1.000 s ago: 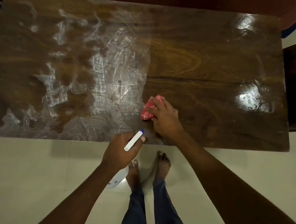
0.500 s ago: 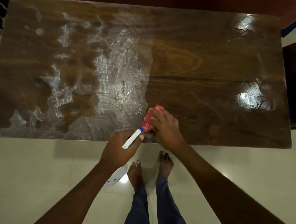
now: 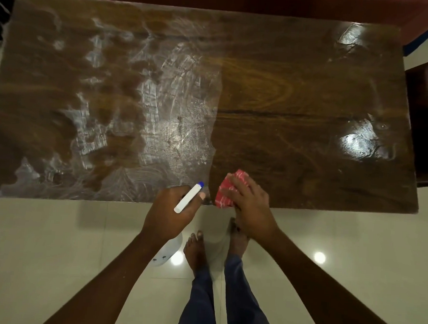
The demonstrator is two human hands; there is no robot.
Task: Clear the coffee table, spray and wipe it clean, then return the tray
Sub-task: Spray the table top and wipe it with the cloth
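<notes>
The dark wooden coffee table [image 3: 300, 92] fills the upper half of the head view. Its left half is streaked with white spray residue [image 3: 145, 112]; the right half shows bare shiny grain. My right hand [image 3: 249, 201] presses a bunched red checked cloth [image 3: 227, 192] onto the table at its near edge, fingers spread over it. My left hand [image 3: 170, 209] grips a white spray bottle [image 3: 189, 198] with a blue nozzle tip, held over the same edge just left of the cloth. The bottle's body hangs below my hand.
A dark side stand [image 3: 419, 111] at the right carries a white tray and a glass item, cut off by the frame edge. Pale tiled floor [image 3: 52, 252] lies in front of the table, with my bare feet [image 3: 197, 246] close to its near edge.
My right hand has dragged the cloth toward me, from a little way in on the table down to its near edge. My left hand with the bottle has held its place.
</notes>
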